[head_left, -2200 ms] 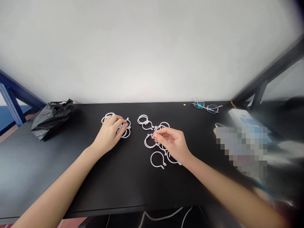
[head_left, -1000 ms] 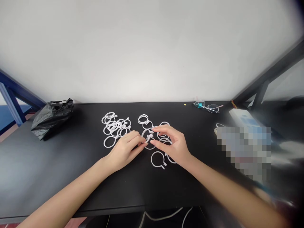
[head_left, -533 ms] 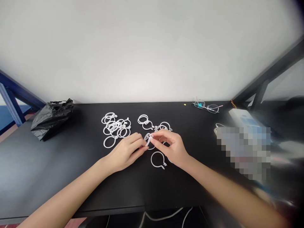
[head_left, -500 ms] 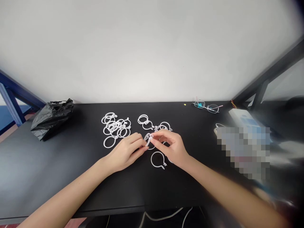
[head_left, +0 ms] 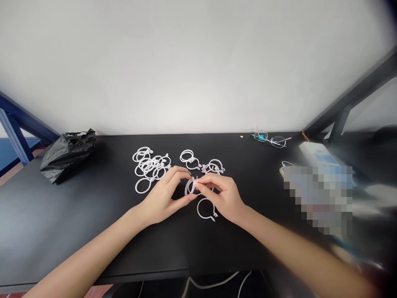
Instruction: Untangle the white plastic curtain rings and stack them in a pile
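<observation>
Between my two hands is a white plastic curtain ring (head_left: 187,189), tilted above the table. My left hand (head_left: 166,194) curls around its left side, with fingertips above and thumb below. The thumb and forefinger of my right hand (head_left: 221,192) pinch at the ring's right side, near its clasp. Just below lies an open curtain ring (head_left: 205,208) with its clasp ends apart. More rings (head_left: 215,165) lie behind my right hand, partly hidden by it. A heap of closed rings (head_left: 149,165) sits beyond my left hand.
A black table (head_left: 118,248) stands against a white wall. On it are a crumpled black plastic bag (head_left: 70,153) at left and eyeglasses (head_left: 269,139) at the back right. A white box (head_left: 322,155) and a blurred-out item (head_left: 319,198) lie at right. White cables (head_left: 214,285) hang below the front edge.
My left fingers have spread wider around the held ring, thumb and fingertips farther apart. The ring has turned to show more of its curve. My right hand keeps its pinch, shifted slightly.
</observation>
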`<action>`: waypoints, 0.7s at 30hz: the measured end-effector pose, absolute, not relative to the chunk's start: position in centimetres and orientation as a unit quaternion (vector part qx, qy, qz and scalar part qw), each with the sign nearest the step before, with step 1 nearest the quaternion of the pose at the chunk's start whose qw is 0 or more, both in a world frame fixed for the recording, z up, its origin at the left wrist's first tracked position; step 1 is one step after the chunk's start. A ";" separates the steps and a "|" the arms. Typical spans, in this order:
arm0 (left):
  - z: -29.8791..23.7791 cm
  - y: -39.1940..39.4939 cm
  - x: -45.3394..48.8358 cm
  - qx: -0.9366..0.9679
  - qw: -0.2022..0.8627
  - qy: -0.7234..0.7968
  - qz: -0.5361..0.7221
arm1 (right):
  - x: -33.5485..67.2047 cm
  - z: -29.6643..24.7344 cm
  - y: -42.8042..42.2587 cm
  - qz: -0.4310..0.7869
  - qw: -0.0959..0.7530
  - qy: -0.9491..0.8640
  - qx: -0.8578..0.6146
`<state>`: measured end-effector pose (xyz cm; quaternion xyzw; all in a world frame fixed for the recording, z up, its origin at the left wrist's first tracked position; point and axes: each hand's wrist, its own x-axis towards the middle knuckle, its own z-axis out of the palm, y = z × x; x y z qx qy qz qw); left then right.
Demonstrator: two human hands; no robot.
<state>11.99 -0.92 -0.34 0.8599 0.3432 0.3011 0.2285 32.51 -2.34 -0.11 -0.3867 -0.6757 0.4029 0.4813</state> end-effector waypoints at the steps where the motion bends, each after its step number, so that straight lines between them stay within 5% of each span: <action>1: -0.3 -0.9 12.0 0.855 0.261 0.343 0.288 | 32.5 -0.1 -2.4 0.403 0.481 -0.677 -0.385; 5: -0.1 -1.0 12.3 0.836 0.354 0.334 0.253 | 32.4 0.1 -2.4 0.407 0.476 -0.681 -0.379; 21: -0.1 -1.0 12.2 0.844 0.341 0.341 0.236 | 32.7 0.0 -2.3 0.417 0.451 -0.696 -0.372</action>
